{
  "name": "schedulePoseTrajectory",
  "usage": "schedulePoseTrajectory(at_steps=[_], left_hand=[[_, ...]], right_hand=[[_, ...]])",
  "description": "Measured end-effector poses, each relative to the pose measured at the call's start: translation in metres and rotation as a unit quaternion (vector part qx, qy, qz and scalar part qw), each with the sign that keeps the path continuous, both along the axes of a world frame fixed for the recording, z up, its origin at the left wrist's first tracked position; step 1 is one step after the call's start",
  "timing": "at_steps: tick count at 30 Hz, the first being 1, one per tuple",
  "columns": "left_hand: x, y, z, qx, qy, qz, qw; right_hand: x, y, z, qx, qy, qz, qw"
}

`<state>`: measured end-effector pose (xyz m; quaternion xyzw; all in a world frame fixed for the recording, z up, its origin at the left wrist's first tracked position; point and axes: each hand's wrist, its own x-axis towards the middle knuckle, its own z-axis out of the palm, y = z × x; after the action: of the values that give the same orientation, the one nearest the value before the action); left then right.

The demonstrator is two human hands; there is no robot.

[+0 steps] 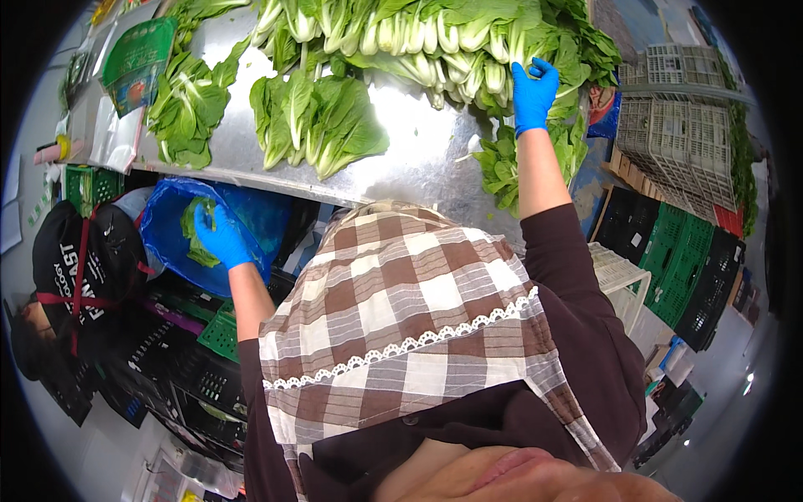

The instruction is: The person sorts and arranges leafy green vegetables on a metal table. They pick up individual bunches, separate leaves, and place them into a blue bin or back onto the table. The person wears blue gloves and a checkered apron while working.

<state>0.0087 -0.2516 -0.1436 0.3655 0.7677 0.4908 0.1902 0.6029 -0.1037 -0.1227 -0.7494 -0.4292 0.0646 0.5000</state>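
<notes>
Leafy greens with pale stems [408, 37] lie in a long heap along the far side of the metal table [433, 157]. My right hand [536, 91], in a blue glove, touches the heap's right end; its thumb and fingers are apart, and whether it grips a stem is unclear. Over a crate lined with a blue plastic bag [166, 216], low at the left, is my left hand [221, 235], gloved in blue. Its fingers are spread beside a green leaf [196, 232] in the bag. A smaller bunch of greens [320, 122] rests at the table's middle left.
Another bunch of greens [188, 110] lies beside a green printed bag [139, 63] at the table's left. A person in a black top [88, 270] is at the far left. Stacked white crates [677, 132] and green crates [677, 263] stand to the right. Black crates [188, 370] are at lower left.
</notes>
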Motion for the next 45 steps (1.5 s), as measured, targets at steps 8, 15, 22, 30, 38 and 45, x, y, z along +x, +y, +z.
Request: schedulePoseTrajectory(at_steps=[8,15,22,30,38,45], left_hand=[[0.121,0.063,0.035,0.03,-0.12,-0.191,0.974],[0.203,0.081,0.051,-0.017,-0.187,-0.339,0.922],[0.305,0.098,0.092,-0.064,-0.239,-0.49,0.836],[0.331,0.098,0.111,-0.119,-0.257,-0.472,0.835],[0.307,0.091,0.101,-0.144,-0.415,-0.44,0.783],[0.307,0.083,0.104,-0.141,-0.492,-0.425,0.747]], right_hand=[[0.035,0.004,-0.01,-0.086,0.235,0.05,0.967],[-0.002,-0.051,0.036,0.001,0.426,0.089,0.9],[-0.073,-0.096,0.062,-0.017,0.439,0.188,0.878],[-0.123,-0.118,0.067,-0.075,0.426,0.269,0.861],[-0.108,-0.116,0.062,-0.106,0.551,0.278,0.78],[-0.116,-0.114,0.055,-0.125,0.475,0.297,0.819]])
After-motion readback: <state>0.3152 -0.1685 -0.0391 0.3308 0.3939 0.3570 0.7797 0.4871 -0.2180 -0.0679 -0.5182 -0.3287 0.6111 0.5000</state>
